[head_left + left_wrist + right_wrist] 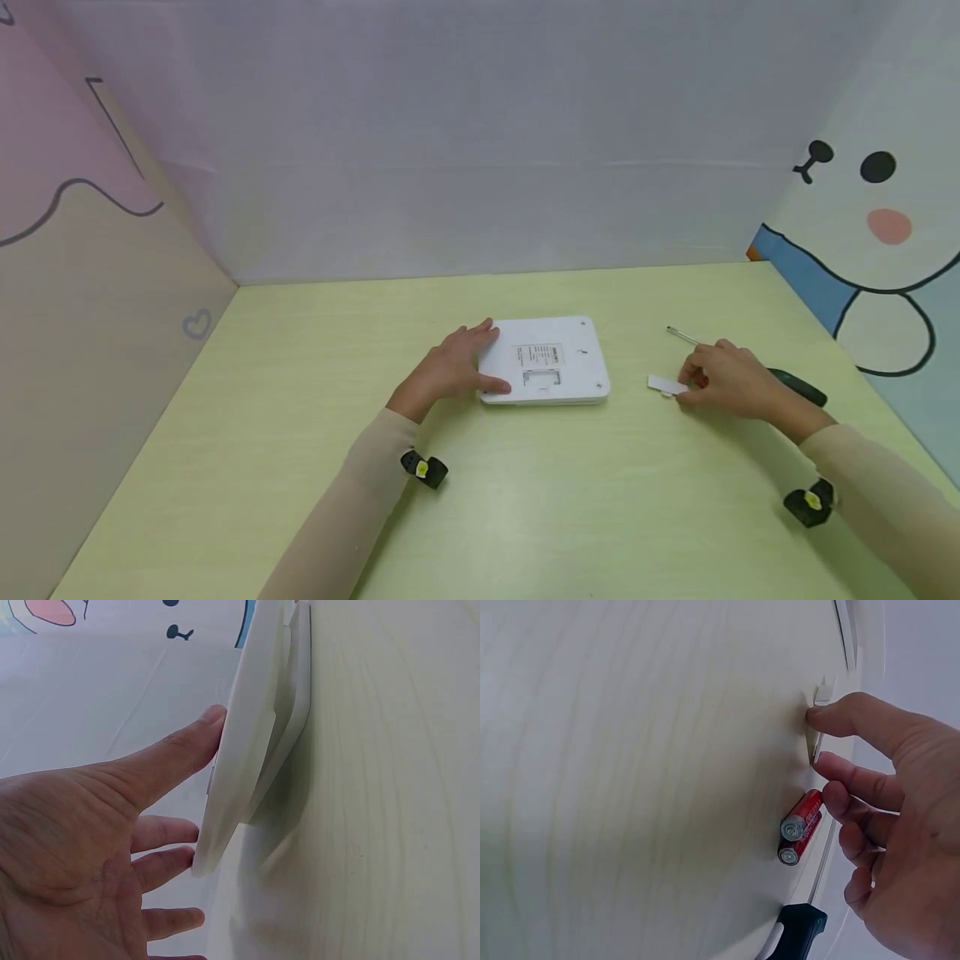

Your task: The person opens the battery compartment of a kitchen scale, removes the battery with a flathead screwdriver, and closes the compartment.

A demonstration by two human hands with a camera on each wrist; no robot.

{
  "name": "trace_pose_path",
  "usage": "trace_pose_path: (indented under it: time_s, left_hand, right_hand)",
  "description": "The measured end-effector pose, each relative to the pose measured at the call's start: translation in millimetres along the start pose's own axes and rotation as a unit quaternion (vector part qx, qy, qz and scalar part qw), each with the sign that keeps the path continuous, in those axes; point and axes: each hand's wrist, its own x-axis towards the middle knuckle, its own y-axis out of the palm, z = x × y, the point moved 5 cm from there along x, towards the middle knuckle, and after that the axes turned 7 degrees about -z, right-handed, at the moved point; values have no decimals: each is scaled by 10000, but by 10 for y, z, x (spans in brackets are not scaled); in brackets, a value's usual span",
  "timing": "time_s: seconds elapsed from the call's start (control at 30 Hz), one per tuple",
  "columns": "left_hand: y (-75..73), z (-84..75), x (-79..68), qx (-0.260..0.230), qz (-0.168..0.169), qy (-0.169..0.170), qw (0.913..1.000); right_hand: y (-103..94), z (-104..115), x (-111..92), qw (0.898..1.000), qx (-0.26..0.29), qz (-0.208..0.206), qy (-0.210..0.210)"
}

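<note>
A white flat device [573,371] lies back side up, with a label, corner screws and an uncovered battery compartment. My left hand [453,367] rests at its left end with fingers spread. The thumb [180,754] touches the back, and two fingertips meet the edge. At the right, my right hand [727,379] pinches a small white battery cover [663,385] between thumb and index finger, low over the table. Two red batteries [802,815] lie side by side below that hand's curled fingers. Part of the cover is hidden by the thumb.
A screwdriver with a dark green handle [798,386] lies beyond my right hand, its metal shaft [681,335] pointing to the back left. The pale yellow table [337,333] meets a whitish backdrop [480,167] at the rear, with printed side panels left and right.
</note>
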Motion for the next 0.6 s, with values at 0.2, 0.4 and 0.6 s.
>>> trace_pose_path:
  time_s: [0.2, 0.4, 0.6]
  left_hand:
    - [-10, -13, -15, -26, 5, 16, 10000]
    - [-22, -24, -26, -51, -2, 5, 10000]
    - [-26, -23, -31, -79, -15, 4, 10000]
  right_hand:
    - [23, -12, 28, 9997, 163, 95, 159]
    - [22, -15, 37, 9997, 176, 46, 175]
    - [-36, -14, 88, 9994, 270, -80, 224]
